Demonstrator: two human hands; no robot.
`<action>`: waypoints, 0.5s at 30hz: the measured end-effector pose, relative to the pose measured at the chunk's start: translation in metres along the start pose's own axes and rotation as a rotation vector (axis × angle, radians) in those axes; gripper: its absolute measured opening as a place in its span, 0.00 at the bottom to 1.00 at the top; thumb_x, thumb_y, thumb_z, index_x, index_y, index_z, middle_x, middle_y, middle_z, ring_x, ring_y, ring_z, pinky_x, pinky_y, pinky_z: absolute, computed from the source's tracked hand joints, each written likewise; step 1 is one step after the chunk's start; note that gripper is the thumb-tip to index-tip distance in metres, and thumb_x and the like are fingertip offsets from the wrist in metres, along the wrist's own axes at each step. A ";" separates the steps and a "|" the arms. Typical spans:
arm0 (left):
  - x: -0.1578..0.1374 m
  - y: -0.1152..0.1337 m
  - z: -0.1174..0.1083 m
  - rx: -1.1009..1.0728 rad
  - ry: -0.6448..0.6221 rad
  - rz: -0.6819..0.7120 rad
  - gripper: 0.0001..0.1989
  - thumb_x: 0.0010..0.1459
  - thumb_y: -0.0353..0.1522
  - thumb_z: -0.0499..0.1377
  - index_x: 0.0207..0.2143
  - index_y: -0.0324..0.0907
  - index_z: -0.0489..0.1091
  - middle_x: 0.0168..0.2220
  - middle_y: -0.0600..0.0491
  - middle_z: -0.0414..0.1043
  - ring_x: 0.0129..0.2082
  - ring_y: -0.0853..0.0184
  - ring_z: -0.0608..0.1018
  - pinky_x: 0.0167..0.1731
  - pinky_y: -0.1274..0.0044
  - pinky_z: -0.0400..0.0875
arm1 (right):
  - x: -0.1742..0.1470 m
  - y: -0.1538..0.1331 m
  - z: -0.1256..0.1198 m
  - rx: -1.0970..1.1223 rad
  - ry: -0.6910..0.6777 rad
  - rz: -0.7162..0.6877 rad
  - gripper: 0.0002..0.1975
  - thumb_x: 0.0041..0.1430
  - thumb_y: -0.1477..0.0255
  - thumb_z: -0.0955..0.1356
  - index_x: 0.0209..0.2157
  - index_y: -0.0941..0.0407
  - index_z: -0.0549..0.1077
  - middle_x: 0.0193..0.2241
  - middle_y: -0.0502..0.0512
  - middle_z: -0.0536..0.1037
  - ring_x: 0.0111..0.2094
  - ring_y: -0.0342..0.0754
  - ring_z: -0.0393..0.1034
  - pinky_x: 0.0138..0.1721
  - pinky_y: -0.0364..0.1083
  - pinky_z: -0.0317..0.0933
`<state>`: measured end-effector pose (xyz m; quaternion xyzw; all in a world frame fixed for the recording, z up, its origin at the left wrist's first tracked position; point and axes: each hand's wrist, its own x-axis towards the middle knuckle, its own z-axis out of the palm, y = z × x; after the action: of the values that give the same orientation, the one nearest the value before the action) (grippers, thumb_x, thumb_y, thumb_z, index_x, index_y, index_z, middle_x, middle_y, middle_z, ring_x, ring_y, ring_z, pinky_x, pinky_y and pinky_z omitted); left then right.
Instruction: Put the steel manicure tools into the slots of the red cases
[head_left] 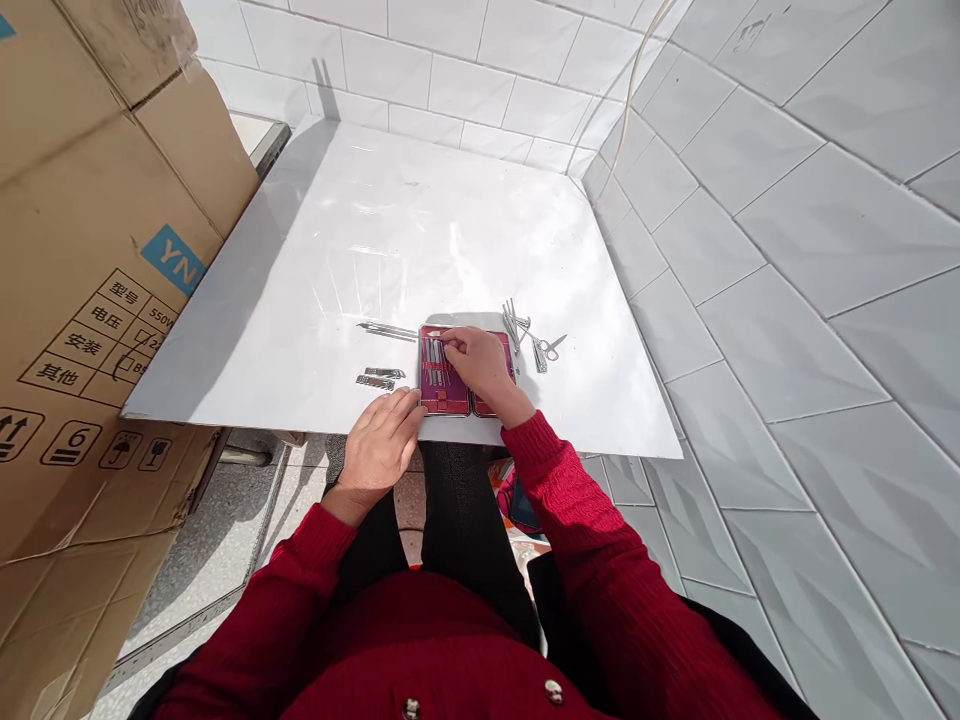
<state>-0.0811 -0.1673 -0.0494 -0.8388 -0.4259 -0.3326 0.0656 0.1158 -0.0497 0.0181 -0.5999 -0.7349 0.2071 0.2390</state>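
An open manicure case with a red and purple lining lies at the table's near edge. Slim metal manicure tools stand in a row under a red band in its left half. My right hand is over the case, thumb and fingers pinched at the upper end of one slim tool; the fingers partly hide it. Fingers stretched out, my left hand rests by the case's lower left corner. Two nail clippers lie left of the case, below some thin metal tools.
Right of the case lie small scissors, another nail clipper and several metal tools. A large cardboard box stands along the left side of the white table. Tiled walls border the back and right; a cable hangs in the corner.
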 end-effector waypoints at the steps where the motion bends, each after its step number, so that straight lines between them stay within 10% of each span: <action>1: 0.000 0.000 0.000 -0.001 -0.003 -0.002 0.20 0.67 0.25 0.52 0.59 0.40 0.73 0.62 0.43 0.74 0.65 0.57 0.73 0.64 0.62 0.68 | -0.001 0.000 0.000 0.003 0.009 -0.001 0.15 0.63 0.76 0.66 0.47 0.56 0.82 0.41 0.56 0.83 0.42 0.51 0.76 0.48 0.49 0.66; 15: -0.001 0.000 0.001 -0.061 -0.007 -0.005 0.19 0.69 0.27 0.52 0.59 0.42 0.73 0.60 0.44 0.75 0.65 0.55 0.73 0.61 0.60 0.71 | 0.011 -0.041 0.003 -0.165 -0.072 -0.095 0.10 0.66 0.72 0.65 0.36 0.55 0.80 0.33 0.54 0.81 0.35 0.49 0.71 0.37 0.47 0.56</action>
<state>-0.0807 -0.1672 -0.0506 -0.8406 -0.4179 -0.3425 0.0378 0.0805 -0.0467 0.0410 -0.5742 -0.7852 0.1560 0.1718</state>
